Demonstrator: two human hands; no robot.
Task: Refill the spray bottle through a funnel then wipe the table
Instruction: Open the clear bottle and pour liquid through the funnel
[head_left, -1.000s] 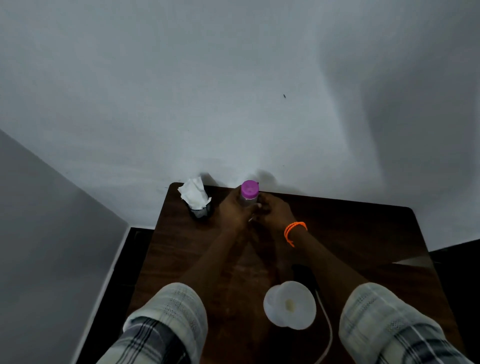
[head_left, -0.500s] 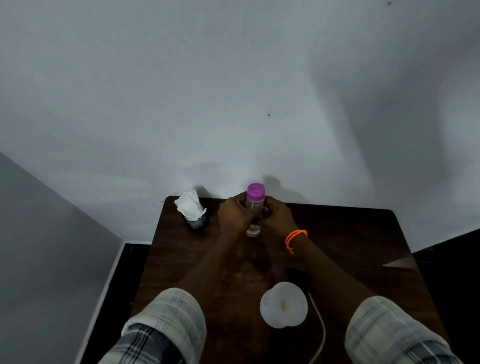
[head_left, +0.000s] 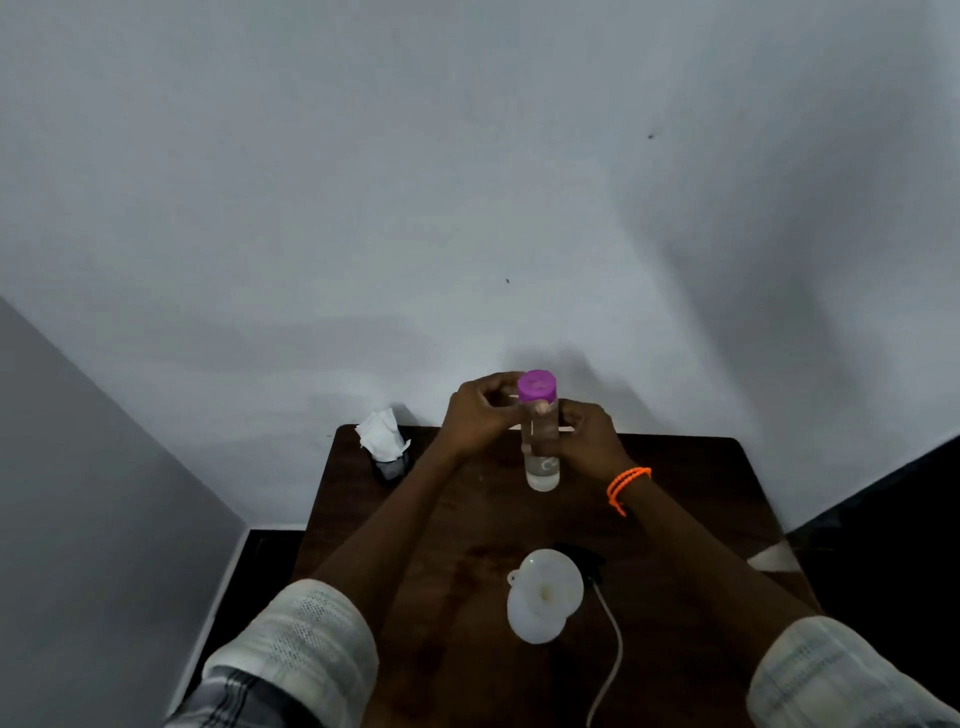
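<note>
Grey walls, dark wooden table (head_left: 675, 499). Clear bottle (head_left: 541, 457) held upright above far edge, right hand (head_left: 584, 439) wrapped round body; left hand (head_left: 480, 415) fingers pinching purple cap (head_left: 536, 385) on top. White funnel (head_left: 545, 592) waits nearer, below.

Both arms are reaching forward, sleeves rolled up to the elbows. The left hand (head_left: 480, 415) is curling its fingers at shoulder height of what the right hand (head_left: 584, 434) is gripping (an orange band (head_left: 626, 486) is circling the right wrist).
</note>
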